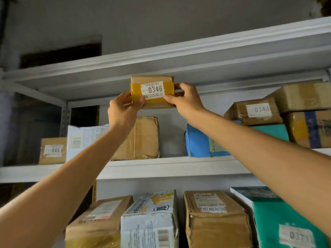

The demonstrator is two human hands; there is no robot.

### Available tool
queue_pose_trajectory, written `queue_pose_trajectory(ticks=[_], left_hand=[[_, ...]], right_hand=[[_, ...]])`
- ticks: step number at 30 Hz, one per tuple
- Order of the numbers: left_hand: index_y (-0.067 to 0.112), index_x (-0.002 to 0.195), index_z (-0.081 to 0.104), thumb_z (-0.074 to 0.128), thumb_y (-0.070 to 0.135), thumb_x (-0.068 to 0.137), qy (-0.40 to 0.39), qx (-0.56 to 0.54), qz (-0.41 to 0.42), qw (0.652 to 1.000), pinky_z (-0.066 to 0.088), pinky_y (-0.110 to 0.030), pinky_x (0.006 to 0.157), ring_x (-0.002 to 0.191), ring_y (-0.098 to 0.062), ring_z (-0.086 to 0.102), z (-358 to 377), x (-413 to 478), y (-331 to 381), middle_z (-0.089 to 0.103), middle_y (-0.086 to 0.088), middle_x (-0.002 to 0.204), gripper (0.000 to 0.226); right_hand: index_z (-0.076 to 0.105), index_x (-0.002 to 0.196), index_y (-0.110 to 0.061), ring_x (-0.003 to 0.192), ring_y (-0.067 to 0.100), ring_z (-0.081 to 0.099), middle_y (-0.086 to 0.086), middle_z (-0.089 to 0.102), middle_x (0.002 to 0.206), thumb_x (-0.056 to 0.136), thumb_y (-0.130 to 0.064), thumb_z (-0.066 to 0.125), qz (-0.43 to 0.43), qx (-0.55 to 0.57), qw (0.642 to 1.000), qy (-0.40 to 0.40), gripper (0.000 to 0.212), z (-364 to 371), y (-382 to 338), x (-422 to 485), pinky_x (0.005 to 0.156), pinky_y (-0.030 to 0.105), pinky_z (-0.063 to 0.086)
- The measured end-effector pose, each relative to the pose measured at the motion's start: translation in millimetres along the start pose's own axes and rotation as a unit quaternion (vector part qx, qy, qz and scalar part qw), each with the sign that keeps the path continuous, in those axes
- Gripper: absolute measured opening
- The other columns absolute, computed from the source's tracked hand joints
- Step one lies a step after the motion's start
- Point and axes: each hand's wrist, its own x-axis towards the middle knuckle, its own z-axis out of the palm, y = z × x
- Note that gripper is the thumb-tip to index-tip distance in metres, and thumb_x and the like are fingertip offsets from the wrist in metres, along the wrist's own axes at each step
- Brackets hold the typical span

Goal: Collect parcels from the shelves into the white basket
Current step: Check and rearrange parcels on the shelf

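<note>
1. The small parcel marked 0346 was held up in front of the top shelf, above the boxes on the shelf below.
2. The left hand and right hand pinched its opposite ends, fingers clamped on it, likely to steady it overhead.
3. The white basket was not in view.

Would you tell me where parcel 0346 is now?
Upper centre of the head view, parcel 0346 is held between the left hand and right hand, just below the top shelf.
</note>
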Motion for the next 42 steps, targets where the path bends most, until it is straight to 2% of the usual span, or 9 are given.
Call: queue_pose_trajectory(ticks=[4, 7, 12, 15, 18, 26, 34, 38, 42], left_hand=[[0.021, 0.116, 0.067, 0.075, 0.034, 0.081, 0.077, 0.074, -0.015, 0.994, 0.053, -0.019, 0.073, 0.082, -0.004, 0.064, -26.3, 15.4, -18.0, 0.068, 0.006, 0.1, 0.038], [0.021, 0.117, 0.067, 0.076, 0.029, 0.08, 0.09, 0.112, -0.015, 0.99, 0.056, -0.032, 0.084, 0.09, -0.013, 0.066, -36.4, 26.6, -32.4, 0.071, 0.0, 0.106, 0.039], [0.019, 0.119, 0.067, 0.078, 0.025, 0.078, 0.063, 0.133, -0.013, 0.989, 0.051, -0.023, 0.08, 0.089, -0.01, 0.064, -39.4, 33.7, -52.8, 0.071, -0.003, 0.109, 0.043], [0.018, 0.119, 0.066, 0.078, 0.025, 0.079, 0.065, 0.166, 0.003, 0.984, 0.042, -0.002, 0.062, 0.082, -0.005, 0.06, -39.9, 36.5, -56.5, 0.072, -0.004, 0.107, 0.042], [0.016, 0.122, 0.065, 0.077, 0.023, 0.08, 0.053, 0.186, 0.025, 0.981, 0.038, 0.002, 0.054, 0.083, -0.004, 0.059, -40.2, 37.2, -55.7, 0.072, -0.006, 0.109, 0.044], [0.02, 0.118, 0.067, 0.081, 0.026, 0.075, 0.1, 0.243, 0.108, 0.959, 0.049, -0.025, 0.078, 0.093, -0.015, 0.066, -32.4, 17.1, -35.6, 0.068, -0.002, 0.112, 0.045], [0.026, 0.111, 0.069, 0.069, 0.047, 0.082, -0.077, 0.352, 0.138, 0.923, 0.043, -0.02, 0.063, 0.091, -0.013, 0.065, 27.0, -14.9, -6.6, 0.071, 0.003, 0.106, 0.036], [0.024, 0.117, 0.064, 0.064, 0.052, 0.084, -0.142, 0.354, 0.132, 0.915, 0.055, -0.03, 0.077, 0.092, -0.016, 0.065, 64.1, -30.4, 1.3, 0.069, 0.0, 0.111, 0.043], [0.024, 0.122, 0.06, 0.066, 0.051, 0.082, -0.226, 0.301, 0.081, 0.923, 0.055, -0.029, 0.076, 0.091, -0.016, 0.062, 88.4, -33.4, 5.9, 0.067, -0.001, 0.111, 0.049]], right_hand=[[0.044, 0.137, -0.013, 0.121, 0.021, 0.052, 0.006, 0.051, 0.136, 0.082, -0.019, 0.075, 0.051, 0.023, 0.998, -0.011, 0.063, 41.1, -2.9, 3.9, 0.092, 0.026, 0.04], [0.044, 0.136, -0.013, 0.115, 0.016, 0.051, 0.006, 0.052, 0.135, 0.084, -0.02, 0.073, 0.072, 0.035, 0.996, -0.035, 0.06, 62.8, 1.1, 3.2, 0.087, 0.025, 0.039], [0.049, 0.131, -0.013, 0.115, 0.023, 0.056, 0.008, 0.057, 0.129, 0.09, -0.021, 0.067, 0.073, -0.027, 0.997, -0.006, 0.045, 86.6, 14.6, 8.6, 0.086, 0.03, 0.045], [0.048, 0.133, -0.014, 0.117, 0.025, 0.056, 0.008, 0.055, 0.131, 0.091, -0.019, 0.066, 0.088, -0.043, 0.995, 0.003, 0.046, 93.3, 18.7, 11.5, 0.084, 0.028, 0.043], [0.047, 0.135, -0.013, 0.119, 0.025, 0.054, 0.009, 0.055, 0.133, 0.092, -0.017, 0.065, 0.095, -0.04, 0.995, 0.005, 0.047, 92.4, 19.4, 9.3, 0.082, 0.025, 0.039], [0.048, 0.128, -0.003, 0.119, 0.03, 0.054, 0.015, 0.053, 0.133, 0.083, -0.031, 0.075, 0.092, -0.118, 0.988, -0.022, 0.059, 57.6, 5.0, 1.5, 0.088, 0.033, 0.045], [0.054, 0.124, -0.006, 0.11, 0.033, 0.057, 0.015, 0.056, 0.125, 0.063, -0.026, 0.088, 0.059, -0.379, 0.918, -0.104, 0.073, -39.1, 1.1, -11.7, 0.092, 0.042, 0.051], [0.054, 0.124, -0.008, 0.103, 0.028, 0.058, 0.011, 0.058, 0.119, 0.064, -0.028, 0.087, 0.084, -0.427, 0.892, -0.125, 0.071, -85.1, 4.1, -21.8, 0.09, 0.043, 0.052], [0.057, 0.123, -0.004, 0.105, 0.03, 0.059, 0.015, 0.06, 0.12, 0.066, -0.026, 0.086, 0.103, -0.447, 0.88, -0.12, 0.067, -117.2, 10.2, -30.0, 0.089, 0.041, 0.053]])
